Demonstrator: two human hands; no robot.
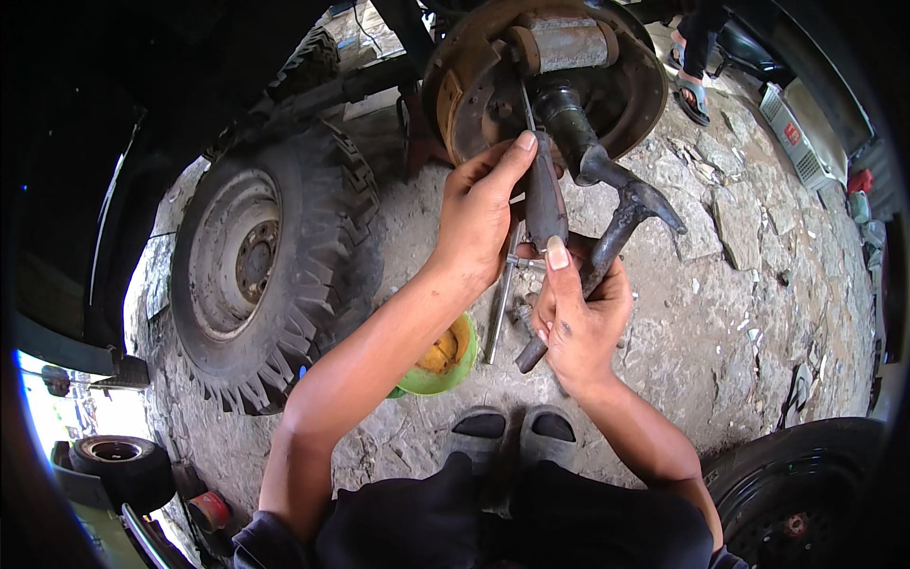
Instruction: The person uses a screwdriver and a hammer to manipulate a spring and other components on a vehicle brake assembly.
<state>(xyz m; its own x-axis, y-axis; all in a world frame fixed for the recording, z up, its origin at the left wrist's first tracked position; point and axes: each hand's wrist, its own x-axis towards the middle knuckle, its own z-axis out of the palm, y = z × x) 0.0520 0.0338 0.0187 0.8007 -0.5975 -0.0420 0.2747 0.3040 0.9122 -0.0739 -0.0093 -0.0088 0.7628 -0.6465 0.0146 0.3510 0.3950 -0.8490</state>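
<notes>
My left hand (479, 213) grips a screwdriver (545, 199) by its dark handle. Its thin shaft points up into the round brake assembly (647, 90) of the vehicle; the tip is hard to make out there. A dark metal hammer (616, 232) is in my right hand (588, 318), held by the handle with its head up and to the right. My right thumb rests against the butt of the screwdriver handle. Close beside the hammer head, the axle spindle (566, 114) sticks out of the brake assembly, below a pale curved metal part (569, 45).
A large treaded wheel (256, 256) stands at left. Below my hands are a metal wrench bar (500, 308) and a green bowl (431, 382). Another tire (806, 484) lies lower right. A grey crate (801, 137) and another person's sandalled foot (693, 100) are at upper right.
</notes>
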